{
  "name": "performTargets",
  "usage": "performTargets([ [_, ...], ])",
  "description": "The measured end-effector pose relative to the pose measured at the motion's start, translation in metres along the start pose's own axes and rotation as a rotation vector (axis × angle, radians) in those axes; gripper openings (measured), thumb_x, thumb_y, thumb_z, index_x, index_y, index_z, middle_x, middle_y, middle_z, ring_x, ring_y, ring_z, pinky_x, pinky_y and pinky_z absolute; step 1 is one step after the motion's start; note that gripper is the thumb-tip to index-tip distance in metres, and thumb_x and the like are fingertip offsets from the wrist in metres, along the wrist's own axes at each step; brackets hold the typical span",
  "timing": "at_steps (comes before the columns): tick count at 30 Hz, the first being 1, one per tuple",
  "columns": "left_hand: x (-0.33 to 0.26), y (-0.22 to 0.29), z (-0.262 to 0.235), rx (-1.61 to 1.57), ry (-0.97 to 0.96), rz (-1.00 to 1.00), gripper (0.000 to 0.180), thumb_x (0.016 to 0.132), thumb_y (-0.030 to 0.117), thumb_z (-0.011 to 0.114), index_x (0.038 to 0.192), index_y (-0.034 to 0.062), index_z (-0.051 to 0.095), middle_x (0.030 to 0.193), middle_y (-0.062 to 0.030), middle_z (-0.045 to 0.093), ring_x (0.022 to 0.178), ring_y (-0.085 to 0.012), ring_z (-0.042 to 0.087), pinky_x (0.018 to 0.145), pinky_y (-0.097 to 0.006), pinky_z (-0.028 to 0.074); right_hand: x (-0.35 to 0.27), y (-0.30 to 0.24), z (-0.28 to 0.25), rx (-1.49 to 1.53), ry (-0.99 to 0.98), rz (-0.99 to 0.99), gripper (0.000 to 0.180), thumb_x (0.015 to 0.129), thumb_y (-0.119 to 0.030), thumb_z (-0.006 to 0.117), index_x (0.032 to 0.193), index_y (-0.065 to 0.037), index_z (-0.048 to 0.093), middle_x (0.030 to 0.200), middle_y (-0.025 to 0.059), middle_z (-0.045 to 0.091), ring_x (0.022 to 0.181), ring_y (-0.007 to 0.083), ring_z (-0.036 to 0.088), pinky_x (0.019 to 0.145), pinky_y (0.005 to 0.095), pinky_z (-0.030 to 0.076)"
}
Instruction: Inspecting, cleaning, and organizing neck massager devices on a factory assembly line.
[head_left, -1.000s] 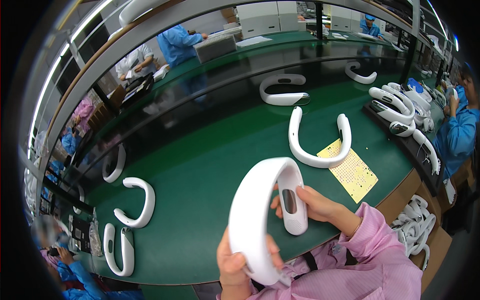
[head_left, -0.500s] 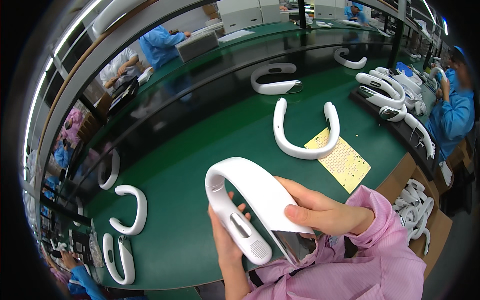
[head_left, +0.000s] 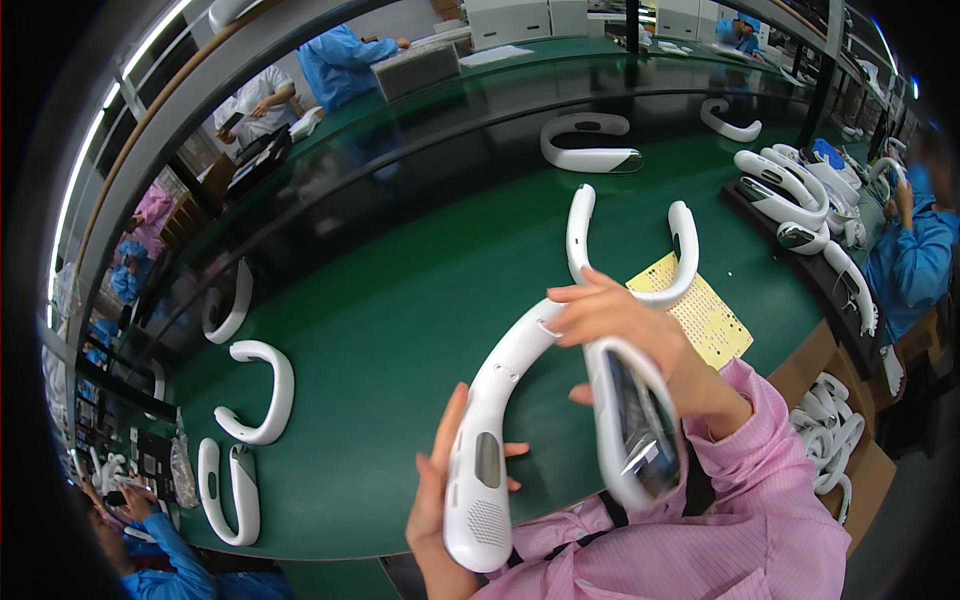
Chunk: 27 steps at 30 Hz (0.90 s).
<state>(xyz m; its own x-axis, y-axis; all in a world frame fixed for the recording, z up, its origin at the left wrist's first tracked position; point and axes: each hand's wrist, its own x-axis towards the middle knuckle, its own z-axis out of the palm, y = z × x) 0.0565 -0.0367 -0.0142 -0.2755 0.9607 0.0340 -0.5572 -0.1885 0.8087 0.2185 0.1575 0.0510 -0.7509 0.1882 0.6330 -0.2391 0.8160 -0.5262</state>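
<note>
A white U-shaped neck fan (head_left: pixel 487 410) is held above the green table, turned so that one arm with a grey oval panel and a dotted speaker grille points toward me. My left hand (head_left: pixel 432 505) is wrapped round that arm from the outer side, its fingertips showing past the inner edge. Over the curve, my right hand (head_left: pixel 640 335) grips the fan, and its other arm, with a dark glossy end, hangs below that hand, blurred. Just beyond the right hand lies a second white neck fan (head_left: pixel 577 235), partly covering a yellow perforated board (head_left: pixel 712 318).
More neck fans lie at the left (head_left: pixel 284 390) and the back (head_left: pixel 585 160). To the right, a dark tray (head_left: pixel 775 240) bears several fans. A cardboard box (head_left: pixel 868 475) below holds white parts. A person in blue (head_left: pixel 910 250) works at the right edge.
The held fan has turned, its grille arm swinging left and its curve toward the far right. My right hand has shifted from the broad arm up to the curve.
</note>
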Motion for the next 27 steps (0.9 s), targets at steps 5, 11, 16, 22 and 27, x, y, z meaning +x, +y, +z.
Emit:
performTargets([
  [5, -0.006, 0.007, -0.003, 0.234, 0.257, 0.105, 0.074, 0.072, 0.029, 0.075, 0.129, 0.0020, 0.036, 0.126, -0.0201, 0.045, 0.076, -0.0333, 0.064, 0.063, -0.034, 0.057, -0.021, 0.009, 0.009, 0.347, 0.221, 0.240, 0.032, 0.077, -0.005, 0.063, 0.105, -0.001, 0.049, 0.101, 0.0075, 0.049, 0.096, 0.0139, 0.050, 0.085, 0.0259, 0.039],
  [11, 0.003, 0.015, -0.015, 0.749, 0.160, 0.366, 0.080, 0.065, 0.061, 0.068, 0.113, 0.0012, 0.047, 0.107, -0.0113, 0.052, 0.097, -0.0238, 0.055, 0.081, -0.038, 0.047, -0.010, -0.009, 0.003, 0.388, 0.246, 0.517, 0.043, 0.081, -0.023, 0.070, 0.110, -0.003, 0.046, 0.089, 0.0032, 0.051, 0.081, 0.0109, 0.053, 0.069, 0.0256, 0.044],
  [16, 0.024, -0.001, -0.012, -0.177, 0.165, 0.162, 0.073, 0.084, 0.066, 0.035, 0.115, 0.0005, 0.043, 0.083, -0.0055, 0.045, 0.062, -0.0203, 0.056, 0.057, -0.036, 0.048, -0.007, 0.004, 0.007, 0.962, 0.121, 0.921, 0.051, 0.094, -0.049, 0.037, 0.113, -0.001, 0.043, 0.082, 0.0046, 0.052, 0.067, 0.0115, 0.054, 0.061, 0.0264, 0.049],
  [22, 0.019, -0.012, -0.015, -0.486, 0.150, 0.039, 0.061, 0.092, 0.055, 0.030, 0.117, 0.0010, 0.042, 0.088, -0.0065, 0.047, 0.059, -0.0180, 0.046, 0.055, -0.034, 0.044, -0.011, 0.019, 0.016, 1.072, 0.165, 1.045, 0.053, 0.095, -0.051, 0.029, 0.114, -0.004, 0.045, 0.078, 0.0050, 0.053, 0.060, 0.0123, 0.054, 0.057, 0.0276, 0.051],
  [27, 0.010, -0.021, -0.016, 0.076, 0.081, -0.024, 0.050, 0.095, 0.042, 0.037, 0.120, -0.0008, 0.041, 0.099, -0.0136, 0.057, 0.084, -0.0267, 0.059, 0.078, -0.038, 0.048, -0.013, 0.062, 0.012, 0.939, 0.116, 1.113, 0.051, 0.094, -0.051, 0.035, 0.105, -0.003, 0.048, 0.074, 0.0049, 0.055, 0.053, 0.0097, 0.053, 0.045, 0.0236, 0.048],
])
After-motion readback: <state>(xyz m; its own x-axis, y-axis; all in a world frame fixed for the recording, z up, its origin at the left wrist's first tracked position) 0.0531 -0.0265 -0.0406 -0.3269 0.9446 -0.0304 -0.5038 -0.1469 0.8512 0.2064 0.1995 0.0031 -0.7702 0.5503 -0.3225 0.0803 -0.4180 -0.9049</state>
